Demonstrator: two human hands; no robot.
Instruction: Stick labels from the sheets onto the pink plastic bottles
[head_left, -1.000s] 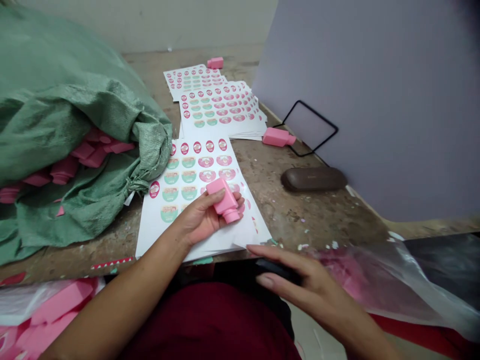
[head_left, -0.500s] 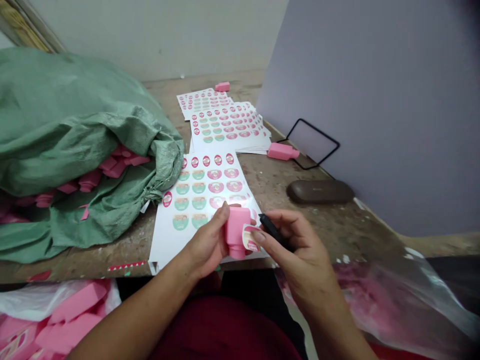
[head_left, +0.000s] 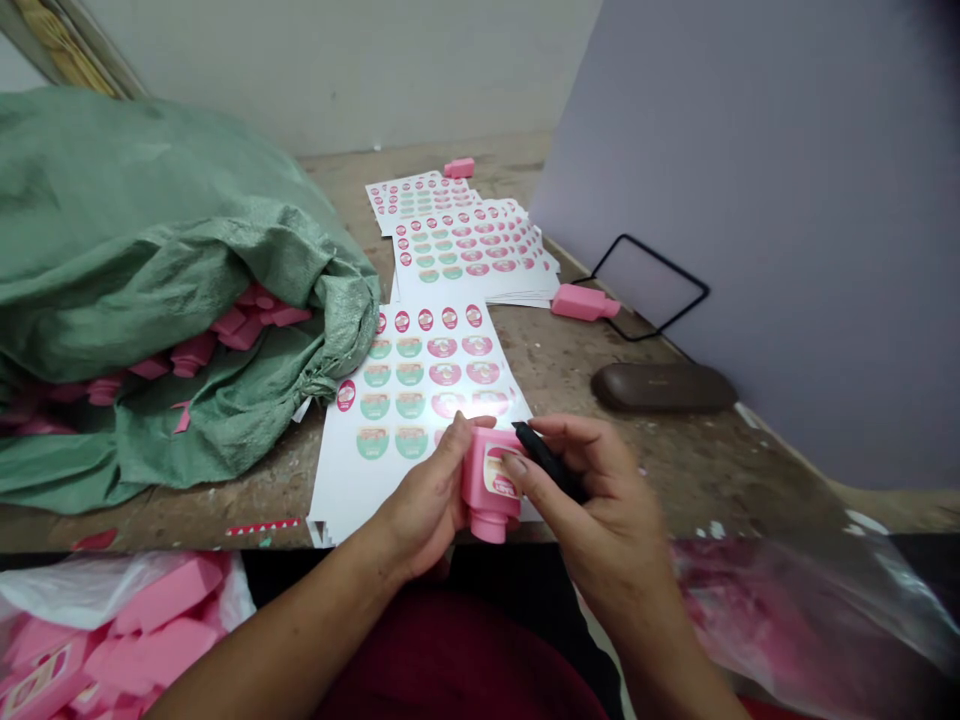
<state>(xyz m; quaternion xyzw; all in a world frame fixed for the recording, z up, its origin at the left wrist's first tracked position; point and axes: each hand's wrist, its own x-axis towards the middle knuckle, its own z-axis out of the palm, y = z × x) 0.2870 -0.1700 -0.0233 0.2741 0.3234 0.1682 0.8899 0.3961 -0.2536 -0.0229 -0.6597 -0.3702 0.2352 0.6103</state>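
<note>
- Left hand point(head_left: 427, 500) has its grip around one pink bottle point(head_left: 487, 485), held above the worktop point(head_left: 570, 370) edge.
- Right hand point(head_left: 600, 500) grasps one black tool point(head_left: 547, 462), a fingertip pressing the bottle's sticker point(head_left: 501, 478).
- Two loose pink bottles point(head_left: 585, 302) lie beyond.

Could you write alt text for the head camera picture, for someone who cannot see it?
A left hand holds a pink bottle while the right hand, gripping a black tool, presses a sticker onto it, above a sticker sheet.
</note>
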